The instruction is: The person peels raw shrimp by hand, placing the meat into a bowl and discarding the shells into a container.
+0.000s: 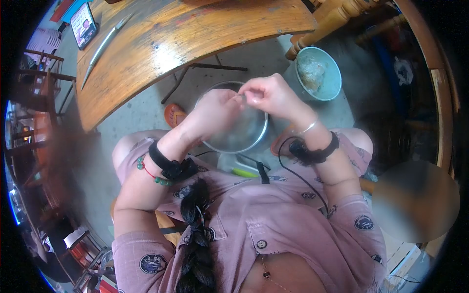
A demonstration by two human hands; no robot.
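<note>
Both hands meet over a round metal basin (pixel 266 128) on the floor between my legs. My left hand (pixel 217 111) is closed, its thumb and fingertips pinched together at the basin's far side. Facing it, my right hand (pixel 269 95) is also closed in a pinch, fingertips almost touching the left ones. Whatever is between the fingers is too small and blurred to make out. The basin's contents are hazy and partly hidden behind the left hand.
A wooden table (pixel 205 29) stands ahead, bearing a phone (pixel 84 27) and a long thin knife (pixel 105 48). Right of the basin is a light-blue bucket (pixel 337 83) holding a clear plastic bag (pixel 311 71). An orange slipper (pixel 173 115) lies left of the basin.
</note>
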